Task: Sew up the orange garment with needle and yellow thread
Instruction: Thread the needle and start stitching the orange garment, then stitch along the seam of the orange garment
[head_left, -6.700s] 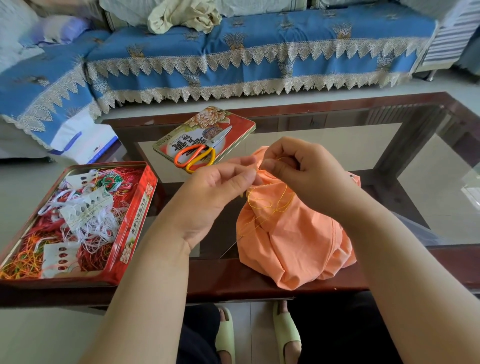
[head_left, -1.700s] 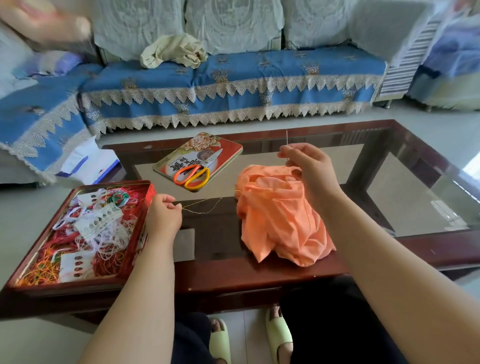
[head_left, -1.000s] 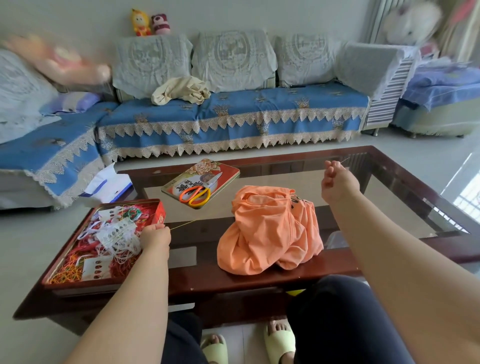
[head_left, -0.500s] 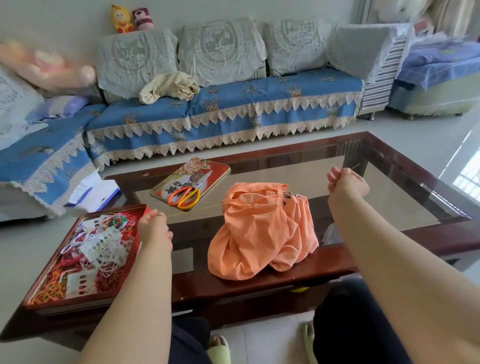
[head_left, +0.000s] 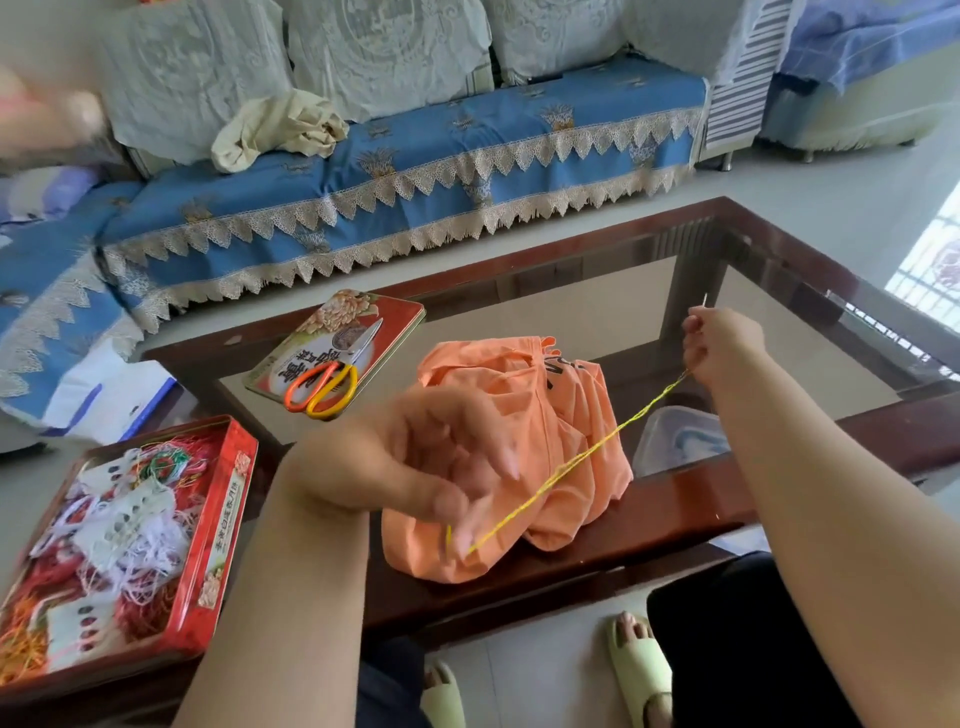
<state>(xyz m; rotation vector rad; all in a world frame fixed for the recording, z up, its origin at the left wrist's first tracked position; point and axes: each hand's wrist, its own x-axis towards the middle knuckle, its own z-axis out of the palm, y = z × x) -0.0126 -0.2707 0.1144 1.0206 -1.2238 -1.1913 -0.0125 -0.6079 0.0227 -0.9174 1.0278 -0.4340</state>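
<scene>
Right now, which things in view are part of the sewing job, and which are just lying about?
In use:
- orange garment on the table
- yellow thread, stretched between both hands
- needle, in the right hand
- left hand, pinching the thread's other end

Lying about:
- orange-handled scissors on the tin lid
- red tin of threads
- cream cloth on the sofa

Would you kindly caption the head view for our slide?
Yellow thread stretched between left hand and needle-holding right hand over orange garment.
</scene>
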